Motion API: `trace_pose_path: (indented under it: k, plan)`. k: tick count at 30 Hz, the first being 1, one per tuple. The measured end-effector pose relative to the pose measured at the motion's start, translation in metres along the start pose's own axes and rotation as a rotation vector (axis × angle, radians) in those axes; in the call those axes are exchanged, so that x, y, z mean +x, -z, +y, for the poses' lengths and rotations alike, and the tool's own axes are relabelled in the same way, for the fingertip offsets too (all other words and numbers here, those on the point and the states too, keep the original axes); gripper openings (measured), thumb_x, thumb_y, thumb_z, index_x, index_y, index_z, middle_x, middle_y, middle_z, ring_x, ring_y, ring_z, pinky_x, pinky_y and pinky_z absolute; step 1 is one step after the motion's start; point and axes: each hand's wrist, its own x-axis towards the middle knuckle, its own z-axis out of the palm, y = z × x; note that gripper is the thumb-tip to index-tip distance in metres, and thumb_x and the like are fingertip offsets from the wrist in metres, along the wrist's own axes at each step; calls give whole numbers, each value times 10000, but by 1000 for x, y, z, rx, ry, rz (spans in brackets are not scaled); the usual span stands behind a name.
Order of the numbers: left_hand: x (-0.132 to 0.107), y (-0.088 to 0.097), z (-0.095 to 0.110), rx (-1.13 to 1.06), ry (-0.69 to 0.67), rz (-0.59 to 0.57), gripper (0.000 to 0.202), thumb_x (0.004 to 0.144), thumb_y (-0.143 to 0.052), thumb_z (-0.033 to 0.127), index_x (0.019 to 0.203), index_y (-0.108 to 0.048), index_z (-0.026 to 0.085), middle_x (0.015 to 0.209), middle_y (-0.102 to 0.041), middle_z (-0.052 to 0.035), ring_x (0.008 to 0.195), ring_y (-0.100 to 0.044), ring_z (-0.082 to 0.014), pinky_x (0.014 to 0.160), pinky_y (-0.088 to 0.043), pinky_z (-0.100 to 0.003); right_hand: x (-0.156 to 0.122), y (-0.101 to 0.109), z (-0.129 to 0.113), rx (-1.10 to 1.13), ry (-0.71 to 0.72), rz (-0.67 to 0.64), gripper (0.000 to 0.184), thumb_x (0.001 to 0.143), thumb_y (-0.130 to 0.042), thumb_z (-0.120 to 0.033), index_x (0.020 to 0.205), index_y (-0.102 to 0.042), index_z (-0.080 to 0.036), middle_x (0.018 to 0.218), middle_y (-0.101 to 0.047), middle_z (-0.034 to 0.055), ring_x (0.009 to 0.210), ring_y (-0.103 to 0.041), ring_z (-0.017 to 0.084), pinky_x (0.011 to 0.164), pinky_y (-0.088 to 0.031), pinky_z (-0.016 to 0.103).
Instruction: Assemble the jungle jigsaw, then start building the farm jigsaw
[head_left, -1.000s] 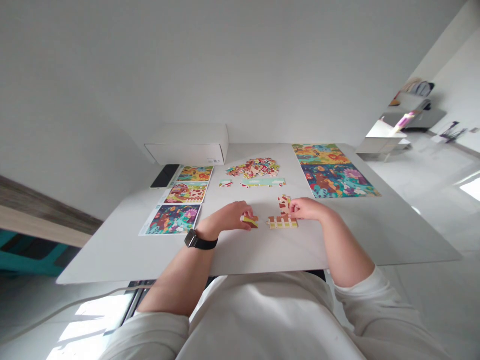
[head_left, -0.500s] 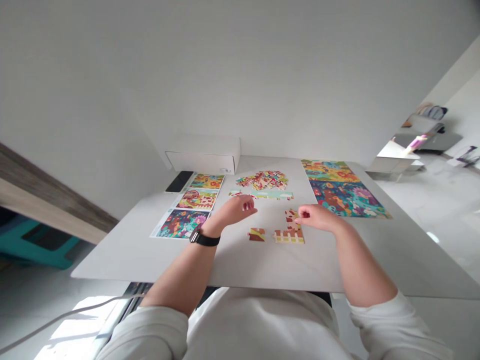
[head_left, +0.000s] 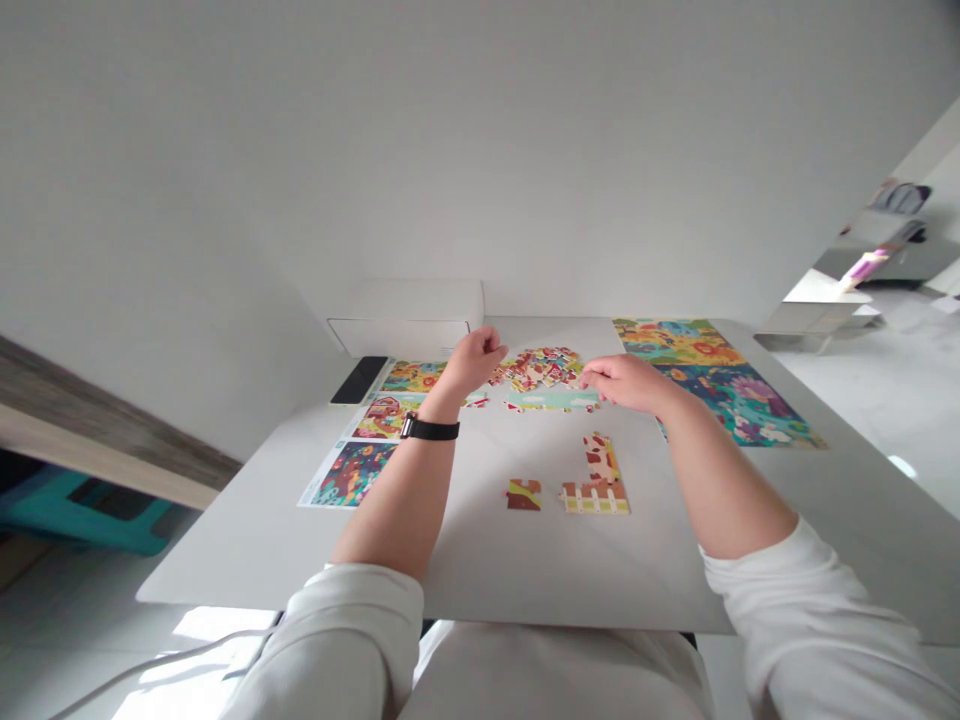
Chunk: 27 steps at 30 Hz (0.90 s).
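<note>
White table (head_left: 555, 575) bears one puzzle pile (head_left: 538, 369) between two curled hands (head_left: 472, 362) (head_left: 628, 384), any grasp unclear.

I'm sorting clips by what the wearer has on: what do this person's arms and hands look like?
The left hand is ungloved, with a black-strapped watch worn just behind it. The right hand is ungloved too, with no watch. The left sleeve and right sleeve are white, creased and end near the elbows.
</note>
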Motion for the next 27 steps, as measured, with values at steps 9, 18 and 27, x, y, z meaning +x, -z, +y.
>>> trace_pose_path:
  k: [9,18,27]
  plan:
    - [54,-28,-56,192,88,-70,258,895,-679,274,1143,-685,204,891,-708,-17,843,-667,-184,795,-502,-301,92,-37,21,-112,173,64,172,972,-692,-315,1094,-787,-239,1146,-813,67,1029,-723,236,874,-486,300]
    - [54,-58,-99,575,2,-189,465,878,-815,373,1291,-694,196,1307,-737,-150,1249,-676,-331,1096,-498,-437,150,-86,28,-273,276,27,339,951,-725,-273,1288,-757,-246,1353,-757,108,1246,-677,286,1102,-461,393]
    - [55,-52,-109,548,-78,-284,478,875,-745,227,1346,-672,194,1352,-726,-136,1279,-678,-301,1124,-514,-404,159,-92,34,-398,225,-12,368,1015,-630,-328,1341,-776,-240,1433,-682,144,1313,-625,325,1170,-429,444]
